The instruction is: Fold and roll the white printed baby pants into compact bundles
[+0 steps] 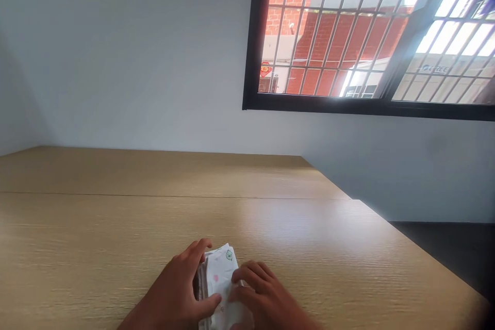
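A small stack of thin white pieces [224, 270] lies at the table's near edge, low in the head view. Its top piece carries a green cartoon animal face and pink marks; whether it is paper or cloth I cannot tell. Layered edges show along its left side. My left hand [181, 281] curves around that side, fingers at the far left corner and thumb pressed on top. From the right, my right hand [261, 291] grips the other edge with bent fingers, slightly blurred. The near end of the stack is partly hidden by my hands and cut off by the frame.
A wide wood-grain table [116, 237] reaches to the wall, with a seam [154, 195] running across it. Its right edge slants down beside a dark floor [444, 247]. A black-framed barred window [336, 36] is set in the pale wall [135, 51].
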The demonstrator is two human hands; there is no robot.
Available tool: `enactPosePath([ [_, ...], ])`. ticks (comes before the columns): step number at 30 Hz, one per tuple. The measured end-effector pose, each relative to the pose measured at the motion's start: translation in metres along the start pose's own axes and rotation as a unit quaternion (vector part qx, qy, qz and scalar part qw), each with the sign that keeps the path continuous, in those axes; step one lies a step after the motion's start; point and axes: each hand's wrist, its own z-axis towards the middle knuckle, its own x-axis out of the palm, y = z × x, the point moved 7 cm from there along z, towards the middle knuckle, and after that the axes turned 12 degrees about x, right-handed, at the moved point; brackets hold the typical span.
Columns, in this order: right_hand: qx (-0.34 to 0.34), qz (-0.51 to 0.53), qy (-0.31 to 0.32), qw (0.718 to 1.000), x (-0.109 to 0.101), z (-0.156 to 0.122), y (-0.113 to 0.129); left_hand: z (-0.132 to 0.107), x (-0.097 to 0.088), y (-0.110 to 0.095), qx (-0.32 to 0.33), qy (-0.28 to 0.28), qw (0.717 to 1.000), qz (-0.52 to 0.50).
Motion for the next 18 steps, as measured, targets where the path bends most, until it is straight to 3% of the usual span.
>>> enactPosePath([
  [2,0.0,-0.012,0.01,1.0,-0.001,0.001,-0.001,-0.002,0.005,0.006,0.024,-0.018,0.996,-0.079],
  [5,-0.062,-0.005,0.01,0.998,-0.002,0.0,0.013,-0.002,0.003,0.008,0.079,-0.062,0.979,-0.177],
  [7,-0.085,0.015,-0.001,0.996,-0.005,-0.001,0.02,-0.001,-0.003,0.004,0.098,-0.081,0.978,-0.165],
  [9,-0.088,0.032,-0.034,0.995,-0.011,-0.001,0.021,0.001,-0.007,-0.004,0.106,-0.065,0.985,-0.116],
  [13,-0.02,0.01,-0.057,0.998,-0.013,0.002,0.006,0.004,0.001,-0.004,0.075,0.02,0.995,-0.059],
  [18,0.114,-0.056,-0.033,0.991,-0.002,0.003,-0.019,0.005,0.005,0.018,0.072,0.012,0.996,-0.045],
])
